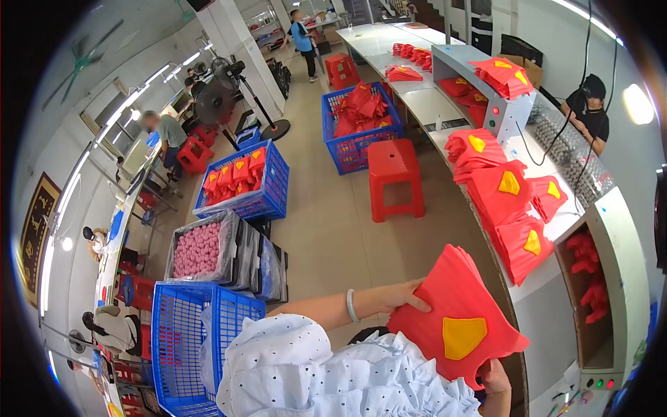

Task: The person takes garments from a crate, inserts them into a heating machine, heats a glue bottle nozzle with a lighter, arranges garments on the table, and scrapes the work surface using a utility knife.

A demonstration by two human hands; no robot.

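Observation:
A thick stack of red fabric pieces (451, 292) with a yellow patch (464, 338) on its top sheet is held up in front of my body. My left hand (405, 297), with a pale bracelet on the wrist, grips the stack's upper left edge, thumb on top. At the lower right corner my right hand (494, 379) is closed on the same stack, its fingers partly hidden under the cloth. To the right, several piles of similar red pieces (511, 191) lie on the white worktable (552, 274).
A grey machine (455, 62) with red pieces in its opening stands on the table; another machine (618, 243) is at the right. Blue crates (276, 187), a red stool (394, 163) and an upright fan (215, 97) stand on the floor. Across the table sits a person (590, 115).

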